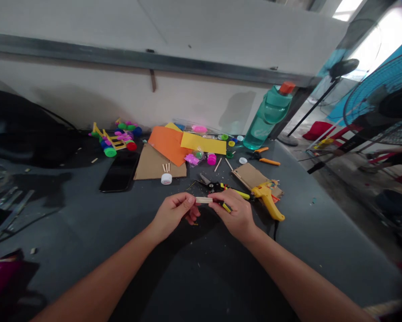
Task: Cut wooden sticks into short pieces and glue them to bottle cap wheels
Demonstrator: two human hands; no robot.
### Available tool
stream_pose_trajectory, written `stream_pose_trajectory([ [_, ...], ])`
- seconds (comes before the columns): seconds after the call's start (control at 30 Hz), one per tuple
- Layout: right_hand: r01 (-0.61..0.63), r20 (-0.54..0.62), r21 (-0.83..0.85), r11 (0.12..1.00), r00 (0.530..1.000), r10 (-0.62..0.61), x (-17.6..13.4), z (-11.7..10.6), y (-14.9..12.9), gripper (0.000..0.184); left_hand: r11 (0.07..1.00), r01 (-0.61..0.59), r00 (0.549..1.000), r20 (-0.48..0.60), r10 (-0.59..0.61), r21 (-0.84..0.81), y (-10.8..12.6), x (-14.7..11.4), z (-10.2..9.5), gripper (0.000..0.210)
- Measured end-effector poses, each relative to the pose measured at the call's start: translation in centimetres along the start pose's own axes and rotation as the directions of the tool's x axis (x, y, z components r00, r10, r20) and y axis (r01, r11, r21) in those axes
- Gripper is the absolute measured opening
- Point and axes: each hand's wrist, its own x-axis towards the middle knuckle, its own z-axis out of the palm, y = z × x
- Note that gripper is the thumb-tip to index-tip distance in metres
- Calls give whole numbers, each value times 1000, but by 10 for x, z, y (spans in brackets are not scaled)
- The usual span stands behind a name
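Observation:
My left hand (174, 212) and my right hand (235, 214) pinch the two ends of some short pale wooden sticks (204, 200), which lie side by side just above the dark table. How many sticks there are I cannot tell. Right behind my right hand are black-and-yellow snips (214, 186), their blades apart and partly covered by the hand. A yellow glue gun (267, 200) rests to the right on a piece of cardboard (250, 175). Beyond my left hand stands a white bottle cap (166, 179), with several small sticks (166, 168) behind it.
A black phone (119, 172) lies left of a cardboard sheet (147, 165) with orange paper (167, 143) and yellow paper (203, 143). Colourful wheeled stick models (115, 138) stand at the back left. Orange-handled pliers (263, 156) and a green bottle (268, 117) are at the back right.

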Motion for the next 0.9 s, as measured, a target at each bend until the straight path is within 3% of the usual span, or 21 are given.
stream_pose_trajectory([
  [0.43,23,13,-5,1000,1000,-23,-2,4,3,15,997,-6,999,-45,9,82,6,-3,3,17],
  [0.67,10,1,7,1000,1000,-10,-2,3,1,16,1000,8,999,53,-7,-2,2,-2,-3,27],
  [0.9,-20,28,38,999,999,19,-1,4,-2,15,996,20,997,74,-14,-82,2,-2,-4,28],
])
